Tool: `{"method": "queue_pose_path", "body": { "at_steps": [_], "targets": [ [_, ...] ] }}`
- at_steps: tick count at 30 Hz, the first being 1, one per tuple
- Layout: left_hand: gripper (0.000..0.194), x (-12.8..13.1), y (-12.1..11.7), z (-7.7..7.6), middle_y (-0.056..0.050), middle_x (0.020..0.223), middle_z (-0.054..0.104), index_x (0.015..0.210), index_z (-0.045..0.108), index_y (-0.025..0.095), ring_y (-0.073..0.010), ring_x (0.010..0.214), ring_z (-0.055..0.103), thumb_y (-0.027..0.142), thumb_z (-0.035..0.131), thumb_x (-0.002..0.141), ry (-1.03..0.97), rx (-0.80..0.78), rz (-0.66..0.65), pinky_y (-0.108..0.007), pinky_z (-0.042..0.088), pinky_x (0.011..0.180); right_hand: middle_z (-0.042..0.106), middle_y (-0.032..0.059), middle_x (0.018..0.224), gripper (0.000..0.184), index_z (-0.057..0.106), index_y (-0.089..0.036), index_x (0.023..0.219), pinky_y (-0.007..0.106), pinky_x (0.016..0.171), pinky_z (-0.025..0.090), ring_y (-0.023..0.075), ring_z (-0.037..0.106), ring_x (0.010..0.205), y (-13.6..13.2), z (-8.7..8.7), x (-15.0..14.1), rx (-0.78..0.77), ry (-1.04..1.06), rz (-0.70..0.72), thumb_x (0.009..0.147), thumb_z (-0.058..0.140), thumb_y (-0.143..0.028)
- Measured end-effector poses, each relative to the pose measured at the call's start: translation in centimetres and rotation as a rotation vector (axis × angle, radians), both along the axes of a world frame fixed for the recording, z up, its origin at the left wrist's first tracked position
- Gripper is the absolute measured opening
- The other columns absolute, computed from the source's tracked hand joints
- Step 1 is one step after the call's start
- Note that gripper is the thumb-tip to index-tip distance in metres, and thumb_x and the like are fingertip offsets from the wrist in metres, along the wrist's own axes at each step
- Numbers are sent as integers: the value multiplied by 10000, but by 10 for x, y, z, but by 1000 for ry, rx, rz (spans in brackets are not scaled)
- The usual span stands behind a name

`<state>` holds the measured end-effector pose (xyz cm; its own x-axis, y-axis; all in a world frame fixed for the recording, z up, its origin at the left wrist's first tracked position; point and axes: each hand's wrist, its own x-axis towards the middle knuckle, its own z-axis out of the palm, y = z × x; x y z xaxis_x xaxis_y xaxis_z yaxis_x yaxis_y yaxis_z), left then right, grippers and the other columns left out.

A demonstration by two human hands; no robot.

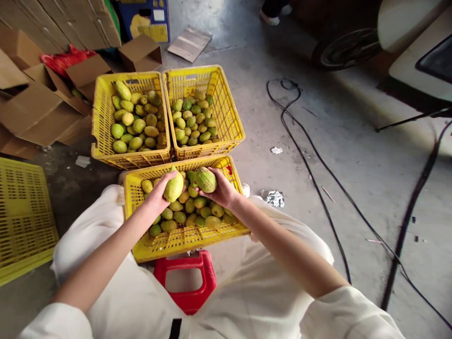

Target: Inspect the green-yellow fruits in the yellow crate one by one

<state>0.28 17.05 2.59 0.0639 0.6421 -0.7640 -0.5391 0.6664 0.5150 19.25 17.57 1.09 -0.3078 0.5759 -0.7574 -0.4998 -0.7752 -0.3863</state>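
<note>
My left hand (160,192) is closed around a yellow-green papaya (174,188), its pointed end up. A rounder, greener papaya (206,180) sits in my right hand (223,188), with the fingers curled behind and under it. Both fruits are held just above a shallow yellow crate (148,254) between my knees. Several more papayas (180,217) lie loose inside it, some hidden behind my hands.
Beyond stand two deeper yellow crates, a left one (102,117) and a right one (229,113), both holding papayas. A red stool (189,301) shows below the near crate. Cardboard boxes (38,113) crowd the left. Black cables (300,122) cross the floor; a person's foot (269,18) shows far off.
</note>
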Motion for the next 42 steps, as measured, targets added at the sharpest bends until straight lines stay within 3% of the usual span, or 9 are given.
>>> {"method": "queue_pose_path", "body": {
  "at_steps": [5,11,15,18,22,26,29,34,42],
  "targets": [
    [95,1,4,3,-65,854,764,945,683,220,-247,881,761,312,683,920,39,-102,60,-335,657,784,764,29,851,251,627,-240,1036,267,557,631,196,752,745,-3,-10,4,53,-10,-36,944,666,-470],
    [359,2,8,10,-118,877,756,1080,708,165,-246,841,768,343,397,1061,-78,-144,0,-358,664,765,777,23,969,241,669,-242,1036,255,649,650,168,741,793,-8,-11,0,193,-54,19,851,793,-334],
    [343,0,8,9,-104,804,735,1001,708,171,-216,702,744,397,455,1046,-60,-163,-39,-285,617,565,770,7,974,309,631,-268,1076,285,636,656,163,735,714,-8,-12,2,208,-39,11,818,795,-316],
    [254,-1,7,8,-87,759,716,904,680,157,-164,553,677,359,556,997,-57,-141,-89,-217,525,437,773,34,902,229,629,-242,1051,276,607,649,181,743,706,-5,-11,4,144,3,24,868,710,-355],
    [230,-2,6,10,-93,706,692,851,649,145,-142,468,606,336,577,955,-82,-112,-132,-193,443,367,778,68,852,239,654,-202,1046,218,505,585,181,733,684,-3,-7,5,91,59,8,940,591,-408],
    [269,-4,5,12,-95,675,678,852,637,154,-138,427,557,399,566,935,-135,-121,-151,-195,394,330,783,38,870,272,674,-218,1097,245,502,582,185,726,669,-3,-4,5,81,48,-47,951,570,-423],
    [249,-5,5,10,-89,698,695,925,655,153,-157,466,604,398,610,921,-137,-131,-115,-212,458,366,786,33,894,279,685,-230,1133,270,559,611,188,733,683,-3,-3,6,93,42,-26,940,597,-411],
    [130,-3,6,7,-31,719,700,974,657,189,-187,616,690,308,629,929,-80,-141,59,-309,635,597,773,32,878,257,682,-220,1103,285,553,626,192,728,696,-3,-2,7,77,111,-7,955,617,-419],
    [294,-1,9,4,-99,896,764,1148,708,179,-264,801,768,279,483,987,-105,-161,29,-375,661,684,772,9,939,234,686,-217,1042,399,837,674,190,740,772,-9,2,4,225,83,17,829,750,-290]
  ]
}}
